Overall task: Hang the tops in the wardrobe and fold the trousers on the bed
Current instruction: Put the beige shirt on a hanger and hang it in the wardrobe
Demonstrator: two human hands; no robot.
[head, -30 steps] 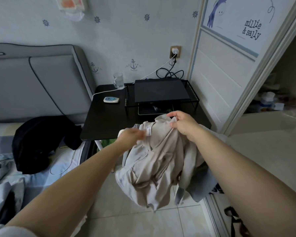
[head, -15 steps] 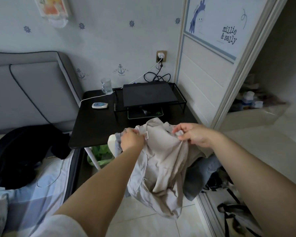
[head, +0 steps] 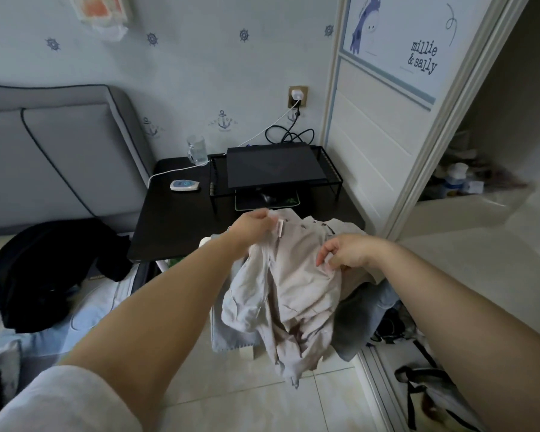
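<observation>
Beige top (head: pixel 296 285) hangs lengthwise downward from left hand (head: pixel 252 225) and right hand (head: pixel 348 252)

Head view, angled down, close over hands (head: pixel 296 241).

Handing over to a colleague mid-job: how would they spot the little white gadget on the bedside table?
Find the black table between the grey headboard and the wardrobe door. The white gadget lies left of the wire rack, below the glass: small, oval, blue-faced, on a white cable.

wardrobe door (head: pixel 384 145) | poster panel (head: pixel 418 45) at its top | printed text: "millie & sally" | no other text readable
</observation>
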